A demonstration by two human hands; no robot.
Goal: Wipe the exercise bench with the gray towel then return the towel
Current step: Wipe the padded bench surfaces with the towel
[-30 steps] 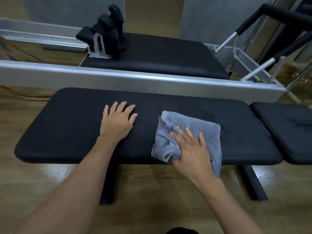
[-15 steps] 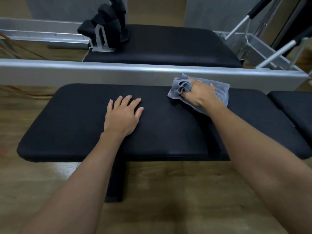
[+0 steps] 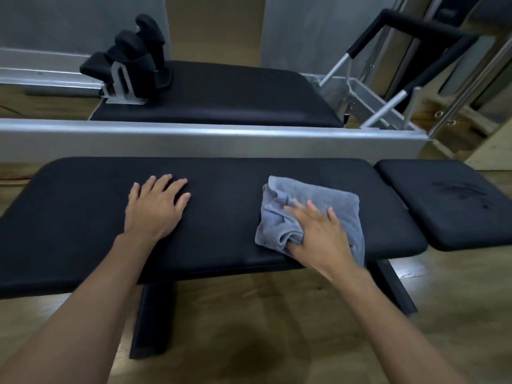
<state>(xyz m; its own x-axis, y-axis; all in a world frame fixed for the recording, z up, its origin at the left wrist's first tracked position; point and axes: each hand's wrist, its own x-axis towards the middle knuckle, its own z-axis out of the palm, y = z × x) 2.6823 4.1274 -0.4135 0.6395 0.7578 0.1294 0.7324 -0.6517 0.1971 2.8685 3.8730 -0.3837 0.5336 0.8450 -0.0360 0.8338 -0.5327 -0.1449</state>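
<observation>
The black padded exercise bench [image 3: 221, 195] runs left to right in front of me. The gray towel [image 3: 329, 200] lies bunched on its right half, near the front edge. My right hand [image 3: 318, 234] presses flat on the towel's near part, fingers spread, thumb tucked into the folds. My left hand [image 3: 155, 206] rests palm down on the bare bench pad, left of centre, holding nothing.
A second black pad [image 3: 448, 200] adjoins the bench at the right. Behind stands a silver-framed reformer [image 3: 210, 139] with a black carriage [image 3: 227, 95], shoulder blocks [image 3: 133, 56] and a padded foot bar [image 3: 415, 23]. The floor is wood.
My right hand has dragged the towel from the bench's far edge back toward the near edge. The left hand has stayed put.
</observation>
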